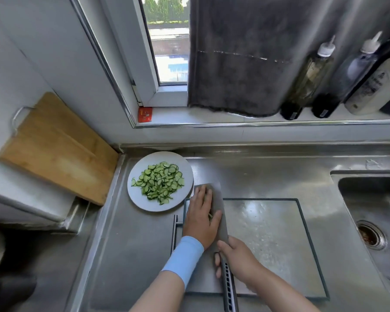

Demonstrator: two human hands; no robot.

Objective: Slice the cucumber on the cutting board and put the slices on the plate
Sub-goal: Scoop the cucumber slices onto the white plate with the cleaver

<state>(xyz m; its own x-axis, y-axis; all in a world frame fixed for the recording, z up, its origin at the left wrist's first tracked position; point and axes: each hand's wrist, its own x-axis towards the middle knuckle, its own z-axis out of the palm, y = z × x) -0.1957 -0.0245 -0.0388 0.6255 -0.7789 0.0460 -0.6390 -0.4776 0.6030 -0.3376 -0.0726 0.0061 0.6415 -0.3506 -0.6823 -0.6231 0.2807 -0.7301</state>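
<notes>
A white plate [134, 189] on the steel counter holds a heap of thin green cucumber slices [159, 183]. To its right lies a steel cutting board [268, 239] with a dark rim. A cleaver [220, 212] lies flat over the board's left edge, its blade tip reaching toward the plate. My left hand [200, 218] rests flat on the blade with straight fingers; a bit of cucumber shows under the thumb. My right hand [236, 257] grips the cleaver's dark handle [229, 287].
A wooden board [54, 149] leans against the wall at left. The sink [374, 217] opens at right. Several bottles [309, 79] and a grey cloth [245, 64] stand on the window sill behind. A metal handle bar [173, 233] sits left of the cutting board.
</notes>
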